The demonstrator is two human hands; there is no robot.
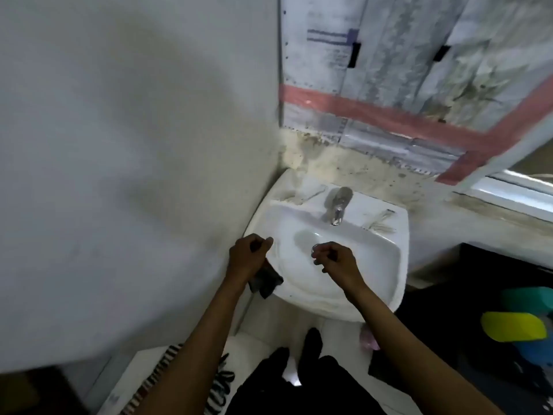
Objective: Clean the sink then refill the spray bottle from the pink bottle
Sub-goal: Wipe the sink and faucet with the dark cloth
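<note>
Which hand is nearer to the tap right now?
The right hand. It hangs over the basin just below and slightly right of the tap. The left hand is farther off, at the sink's left rim, holding a dark cloth.

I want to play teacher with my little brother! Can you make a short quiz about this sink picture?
1. True or false: the left hand grips a dark cloth.
2. Which is over the sink basin? A) the right hand B) a yellow cup C) a green sponge
3. Fill in: the shiny metal thing at the back of the sink is the ____.

Key
1. True.
2. A.
3. Tap.
</note>
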